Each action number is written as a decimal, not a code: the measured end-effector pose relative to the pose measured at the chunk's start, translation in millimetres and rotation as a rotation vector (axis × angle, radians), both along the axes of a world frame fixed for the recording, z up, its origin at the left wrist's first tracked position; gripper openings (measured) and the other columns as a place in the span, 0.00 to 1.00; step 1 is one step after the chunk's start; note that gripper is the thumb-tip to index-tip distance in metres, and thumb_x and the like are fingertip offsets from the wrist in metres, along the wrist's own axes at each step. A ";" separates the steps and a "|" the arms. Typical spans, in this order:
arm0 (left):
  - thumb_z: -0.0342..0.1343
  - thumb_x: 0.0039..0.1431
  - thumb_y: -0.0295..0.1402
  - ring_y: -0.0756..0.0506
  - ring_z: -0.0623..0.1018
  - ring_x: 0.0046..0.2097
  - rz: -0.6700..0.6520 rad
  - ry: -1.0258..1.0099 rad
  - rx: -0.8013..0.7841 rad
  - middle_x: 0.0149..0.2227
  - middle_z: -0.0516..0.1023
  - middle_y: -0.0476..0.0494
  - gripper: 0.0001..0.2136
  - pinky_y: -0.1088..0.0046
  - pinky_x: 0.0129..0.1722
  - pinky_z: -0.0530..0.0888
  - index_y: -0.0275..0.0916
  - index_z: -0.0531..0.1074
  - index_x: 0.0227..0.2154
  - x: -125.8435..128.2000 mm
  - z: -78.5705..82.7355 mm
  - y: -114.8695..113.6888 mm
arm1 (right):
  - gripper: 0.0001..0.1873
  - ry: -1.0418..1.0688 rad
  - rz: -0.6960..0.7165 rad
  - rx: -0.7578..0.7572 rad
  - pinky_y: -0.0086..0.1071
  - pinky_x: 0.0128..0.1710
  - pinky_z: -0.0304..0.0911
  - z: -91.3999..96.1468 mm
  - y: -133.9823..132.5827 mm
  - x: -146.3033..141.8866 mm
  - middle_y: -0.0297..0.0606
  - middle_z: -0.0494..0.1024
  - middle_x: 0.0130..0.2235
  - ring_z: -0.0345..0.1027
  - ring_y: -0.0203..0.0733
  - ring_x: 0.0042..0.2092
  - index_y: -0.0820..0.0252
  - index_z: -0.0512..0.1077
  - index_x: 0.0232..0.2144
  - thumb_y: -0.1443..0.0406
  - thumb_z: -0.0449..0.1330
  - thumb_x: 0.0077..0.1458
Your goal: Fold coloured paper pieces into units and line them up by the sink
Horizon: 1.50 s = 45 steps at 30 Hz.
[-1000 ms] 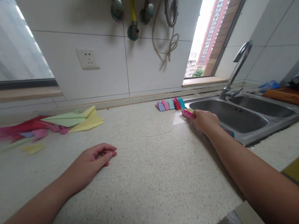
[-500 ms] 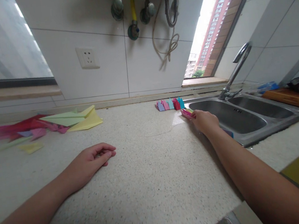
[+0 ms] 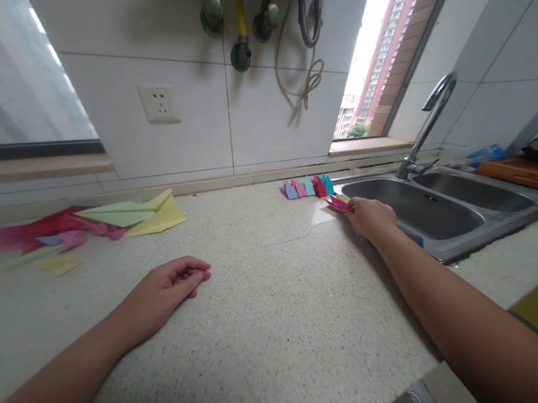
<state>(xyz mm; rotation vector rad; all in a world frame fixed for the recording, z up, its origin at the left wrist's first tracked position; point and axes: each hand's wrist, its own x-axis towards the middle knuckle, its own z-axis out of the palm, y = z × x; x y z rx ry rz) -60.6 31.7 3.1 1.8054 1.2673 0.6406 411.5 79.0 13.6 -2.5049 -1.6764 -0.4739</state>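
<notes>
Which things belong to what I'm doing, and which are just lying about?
Seem to belong:
pink folded paper at your right hand
row of small folded papers
folded-paper pile

Just about:
sink
faucet
wall socket
brown board
blue plastic

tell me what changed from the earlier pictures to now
Nothing visibly moved beyond a slight camera shift. The right hand stays at the pink paper; the left hand, small folded papers and paper pile stay put.
</notes>
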 end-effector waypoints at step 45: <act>0.56 0.58 0.48 0.43 0.76 0.40 0.011 -0.070 -0.009 0.41 0.80 0.42 0.18 0.67 0.40 0.72 0.42 0.76 0.43 0.6 -2.1 -0.7 | 0.21 0.068 -0.008 0.006 0.40 0.38 0.62 2.2 1.5 2.7 0.46 0.81 0.43 0.75 0.55 0.43 0.50 0.77 0.48 0.51 0.54 0.59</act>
